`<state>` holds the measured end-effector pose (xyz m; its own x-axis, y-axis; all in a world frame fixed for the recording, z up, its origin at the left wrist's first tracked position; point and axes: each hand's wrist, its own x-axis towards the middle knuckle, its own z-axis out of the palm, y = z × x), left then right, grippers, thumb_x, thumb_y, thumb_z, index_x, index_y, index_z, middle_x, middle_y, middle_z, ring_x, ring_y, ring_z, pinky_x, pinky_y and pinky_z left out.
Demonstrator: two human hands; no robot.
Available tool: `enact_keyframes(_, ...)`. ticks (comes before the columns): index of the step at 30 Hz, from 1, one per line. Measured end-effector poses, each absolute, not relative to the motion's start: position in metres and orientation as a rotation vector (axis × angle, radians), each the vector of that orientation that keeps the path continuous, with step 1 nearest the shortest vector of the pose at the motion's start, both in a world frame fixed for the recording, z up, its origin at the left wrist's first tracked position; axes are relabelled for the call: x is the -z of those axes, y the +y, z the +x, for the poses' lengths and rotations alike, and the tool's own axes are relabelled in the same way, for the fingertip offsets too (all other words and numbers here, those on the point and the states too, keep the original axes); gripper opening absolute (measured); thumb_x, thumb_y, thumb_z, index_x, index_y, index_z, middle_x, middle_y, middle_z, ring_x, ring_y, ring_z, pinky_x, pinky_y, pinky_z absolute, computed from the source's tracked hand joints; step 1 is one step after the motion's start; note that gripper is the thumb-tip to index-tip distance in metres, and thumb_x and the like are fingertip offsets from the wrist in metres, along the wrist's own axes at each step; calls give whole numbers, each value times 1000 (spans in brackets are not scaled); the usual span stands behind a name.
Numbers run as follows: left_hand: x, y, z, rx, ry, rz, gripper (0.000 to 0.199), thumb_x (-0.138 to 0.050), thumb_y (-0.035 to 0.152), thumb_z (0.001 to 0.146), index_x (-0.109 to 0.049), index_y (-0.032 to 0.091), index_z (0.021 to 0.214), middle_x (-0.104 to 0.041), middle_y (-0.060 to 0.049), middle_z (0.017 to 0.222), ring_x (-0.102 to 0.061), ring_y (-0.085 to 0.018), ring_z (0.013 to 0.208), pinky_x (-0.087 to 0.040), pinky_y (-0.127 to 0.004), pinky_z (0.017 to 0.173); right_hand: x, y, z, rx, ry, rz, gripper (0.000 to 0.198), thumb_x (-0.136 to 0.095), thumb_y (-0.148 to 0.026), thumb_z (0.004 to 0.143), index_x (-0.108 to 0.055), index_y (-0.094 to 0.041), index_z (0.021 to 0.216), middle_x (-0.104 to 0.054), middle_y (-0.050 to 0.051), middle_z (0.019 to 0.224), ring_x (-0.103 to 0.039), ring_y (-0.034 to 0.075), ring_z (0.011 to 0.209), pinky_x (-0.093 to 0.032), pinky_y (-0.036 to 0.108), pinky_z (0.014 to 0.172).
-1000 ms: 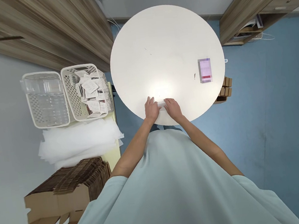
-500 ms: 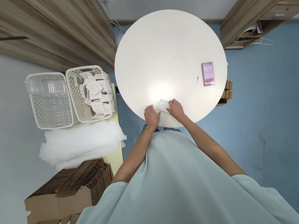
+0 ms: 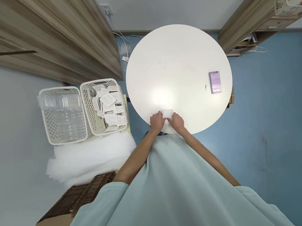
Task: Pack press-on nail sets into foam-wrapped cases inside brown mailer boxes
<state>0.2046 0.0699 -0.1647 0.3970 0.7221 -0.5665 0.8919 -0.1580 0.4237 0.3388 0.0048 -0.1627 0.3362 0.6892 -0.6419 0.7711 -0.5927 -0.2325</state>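
The left grip (image 3: 157, 122) and right grip (image 3: 177, 122) held a white packet (image 3: 168, 114) from both sides, apparently for steadiness; a purple box (image 3: 215, 82) lay well right of them.

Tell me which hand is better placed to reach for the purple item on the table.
Probably the right hand: it is nearer the purple item, while the left hand lies farther off. Both hold the small white item.

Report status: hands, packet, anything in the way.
Left hand, right hand holding packet, one each side. Packet at table's near side. Purple box off right, clear of both hands.
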Motion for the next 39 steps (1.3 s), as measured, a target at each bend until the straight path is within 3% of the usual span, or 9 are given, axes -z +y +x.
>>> enact_keyframes(12,162,99,114,194,1630,1816,24,-56,27,106,-59,23,130,-74,-12,126,-68,-30,119,-51,-42,102,163,68,254,1175,1475,2365,36,-57,-51,111,-61,-17,120,-77,21,122,-76,34,112,-59,40,89)
enact_keyframes(18,154,82,112,90,1703,1704,32,-57,25,105,-61,25,137,-71,-12,132,-69,-29,121,-55,-39,99,152,57,277,1289,1483,2332,26,-61,-44,110,-65,-19,115,-81,15,117,-76,30,109,-56,36,85)
enact_keyframes(27,138,-9,93,-305,1940,1402,53,-53,3,87,-66,20,136,-73,-13,133,-73,-27,104,-60,-41,95,132,-19,327,1490,1621,2268,27,-60,-39,110,-66,-20,128,-81,9,119,-76,22,107,-52,29,86)
enact_keyframes(34,113,-107,86,-481,2065,1275,48,-55,10,88,-67,21,133,-73,-12,131,-74,-24,98,-63,-41,92,139,-66,347,1593,1719,2033,25,-60,-33,108,-69,-20,127,-82,8,113,-77,21,102,-54,29,85)
enact_keyframes(39,90,-162,73,-596,2165,1135,44,-58,15,90,-67,19,133,-73,-13,133,-74,-21,92,-63,-42,95,131,-70,324,1655,1871,1835,24,-61,-31,107,-71,-21,126,-82,8,111,-77,23,109,-56,32,93)
